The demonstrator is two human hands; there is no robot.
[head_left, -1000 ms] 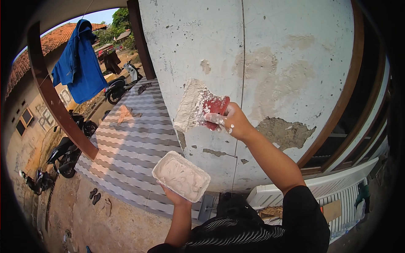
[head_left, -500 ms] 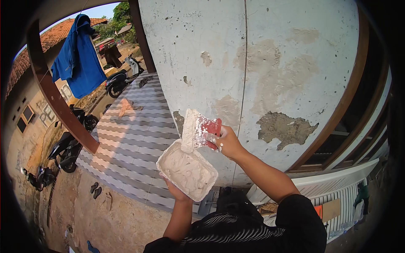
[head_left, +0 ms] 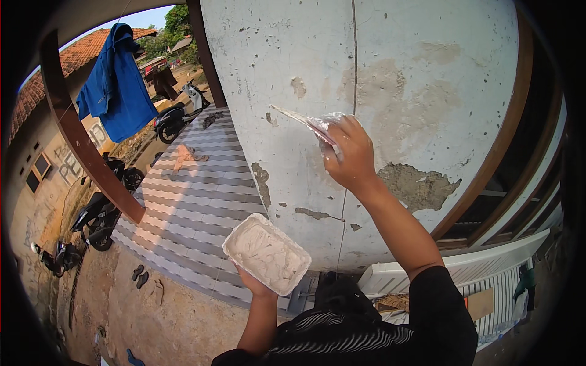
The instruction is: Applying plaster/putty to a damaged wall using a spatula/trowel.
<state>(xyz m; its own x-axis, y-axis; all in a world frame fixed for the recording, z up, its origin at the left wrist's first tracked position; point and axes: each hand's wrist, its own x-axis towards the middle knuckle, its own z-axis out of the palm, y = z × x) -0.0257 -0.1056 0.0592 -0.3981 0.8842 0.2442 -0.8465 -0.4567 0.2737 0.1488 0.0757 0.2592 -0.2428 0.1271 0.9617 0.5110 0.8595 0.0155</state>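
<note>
My left hand (head_left: 259,283) is closed on the underside of a white rectangular tub (head_left: 293,241), its fingers partly hidden beneath. Pale, wet filler paste (head_left: 267,249) lies inside the tub. Up near the wall, my right hand (head_left: 352,152) grips a wide putty knife (head_left: 308,124), seen nearly edge-on, with its blade pointing left and smeared with paste. Whether the blade touches the wall I cannot tell. The pale blue wall (head_left: 256,67) has beige patched areas (head_left: 390,91) and a bare grey chipped patch (head_left: 421,186) right of my wrist.
A brown post (head_left: 91,146) stands at left, near a hanging blue garment (head_left: 119,91). Scooters (head_left: 183,113) and a striped tiled floor (head_left: 189,201) lie beyond. Sandals (head_left: 140,277) rest on the ground. A brown-framed window (head_left: 494,177) borders the wall at right, above a white slatted panel (head_left: 488,329).
My right hand has lifted the putty knife from the tub's rim up toward the wall and turned it edge-on. The tub has shifted slightly down and left.
</note>
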